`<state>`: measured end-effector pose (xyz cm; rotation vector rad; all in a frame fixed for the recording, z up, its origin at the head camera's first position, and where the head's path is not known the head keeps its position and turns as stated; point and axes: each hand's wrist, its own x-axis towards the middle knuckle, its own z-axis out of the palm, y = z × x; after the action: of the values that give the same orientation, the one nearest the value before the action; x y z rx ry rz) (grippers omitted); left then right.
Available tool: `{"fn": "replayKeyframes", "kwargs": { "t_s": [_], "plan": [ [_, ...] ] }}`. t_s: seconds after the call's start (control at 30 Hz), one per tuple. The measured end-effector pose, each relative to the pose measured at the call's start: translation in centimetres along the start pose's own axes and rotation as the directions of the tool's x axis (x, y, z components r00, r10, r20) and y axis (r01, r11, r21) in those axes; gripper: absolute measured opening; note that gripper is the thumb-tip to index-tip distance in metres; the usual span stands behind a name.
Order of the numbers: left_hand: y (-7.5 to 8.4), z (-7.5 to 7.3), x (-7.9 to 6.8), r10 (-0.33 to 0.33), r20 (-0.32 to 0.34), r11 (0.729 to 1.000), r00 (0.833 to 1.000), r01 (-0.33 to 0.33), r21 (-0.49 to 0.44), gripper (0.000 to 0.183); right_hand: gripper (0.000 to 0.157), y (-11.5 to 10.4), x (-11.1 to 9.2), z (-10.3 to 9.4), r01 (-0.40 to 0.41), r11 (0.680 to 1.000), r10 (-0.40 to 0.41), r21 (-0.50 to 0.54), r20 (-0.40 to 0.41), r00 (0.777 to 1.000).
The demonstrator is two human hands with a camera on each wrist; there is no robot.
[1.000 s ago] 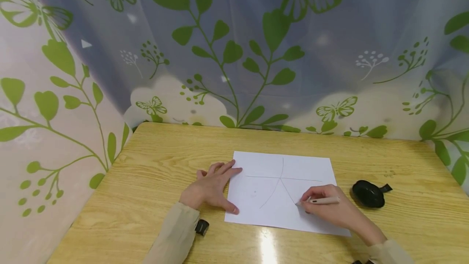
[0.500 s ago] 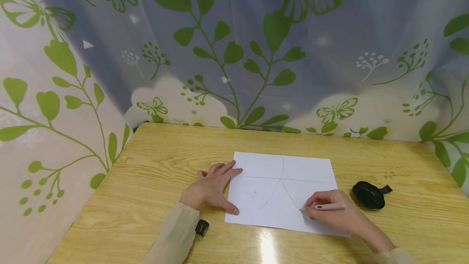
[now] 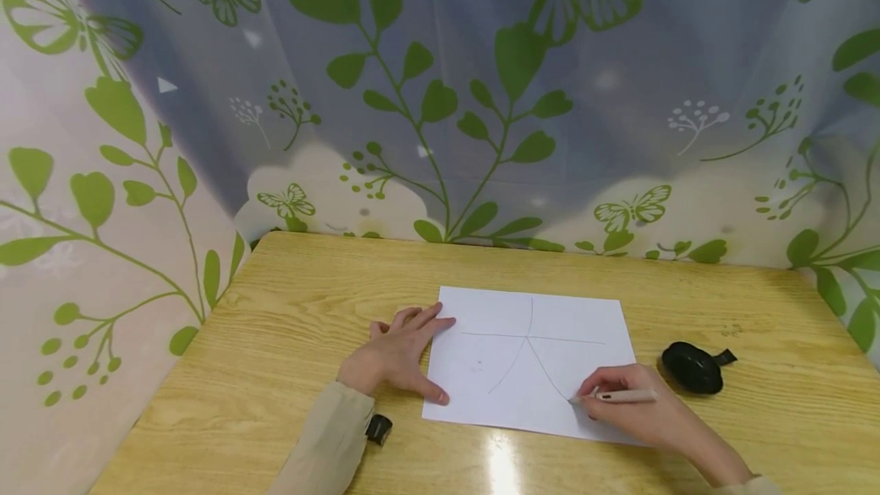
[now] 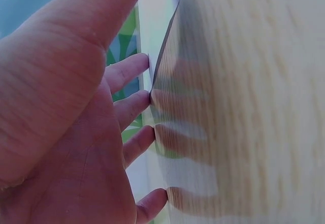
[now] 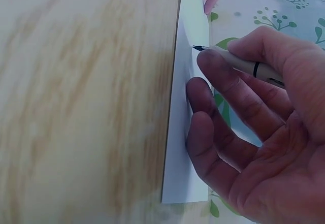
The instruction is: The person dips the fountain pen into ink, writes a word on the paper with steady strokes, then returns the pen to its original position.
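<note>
A white sheet of paper lies on the wooden table, bearing a thin-lined drawing: a crossbar, a short upright stroke and two legs spreading downward. My left hand rests at its left edge with fingers spread, thumb and fingertips on the paper. In the left wrist view, the fingertips touch down along the paper's edge and the table. My right hand pinches a light-coloured pen between thumb and fingers. Its dark tip meets the paper at the lower end of the right leg line, as the right wrist view shows the pen.
A small black dish with a tab stands right of the paper. Near the left sleeve sits a small black object, apparently a strap piece. A curtain with leaf and butterfly prints hangs behind the wooden table.
My right hand has slid down and to the right with the pen, and the right leg line has grown longer behind its tip. The left hand has stayed in place on the paper.
</note>
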<state>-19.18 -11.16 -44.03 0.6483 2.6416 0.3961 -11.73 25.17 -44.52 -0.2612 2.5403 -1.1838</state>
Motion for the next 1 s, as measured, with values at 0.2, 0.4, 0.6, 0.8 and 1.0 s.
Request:
{"fn": "replayKeyframes", "kwargs": {
  "t_s": [0.2, 0.4, 0.6, 0.8, 1.0],
  "plan": [
    [0.0, 0.1, -0.1, 0.002, 0.004, 1.000, 1.000, -0.002, -0.024, 0.114, 0.009, 0.1, -0.3, 0.1, 0.030, 0.999, -0.030, 0.012, -0.009, 1.000],
    [-0.1, 0.2, 0.0, 0.016, 0.007, 1.000, 1.000, -0.016, -0.017, 0.113, 0.017, 0.3, -1.2, -0.3, 0.046, 0.998, -0.042, 0.043, -0.100, 0.994],
    [0.1, 0.2, 0.0, 0.033, 0.003, 0.999, 0.999, -0.033, -0.013, 0.113, 0.015, 0.5, -2.2, -1.4, 0.074, 0.997, -0.064, 0.030, -0.245, 0.967],
    [0.0, 0.2, 0.0, 0.037, 0.005, 0.999, 0.999, -0.037, -0.024, 0.113, 0.036, 1.6, -3.4, -2.4, 0.218, 0.971, -0.177, 0.095, -0.323, 0.930],
    [-0.1, 0.3, -0.1, 0.033, 0.005, 0.999, 0.999, -0.033, -0.031, 0.111, 0.069, 3.0, -4.3, -3.3, 0.198, 0.962, -0.128, 0.186, -0.333, 0.934]
  ]
}}
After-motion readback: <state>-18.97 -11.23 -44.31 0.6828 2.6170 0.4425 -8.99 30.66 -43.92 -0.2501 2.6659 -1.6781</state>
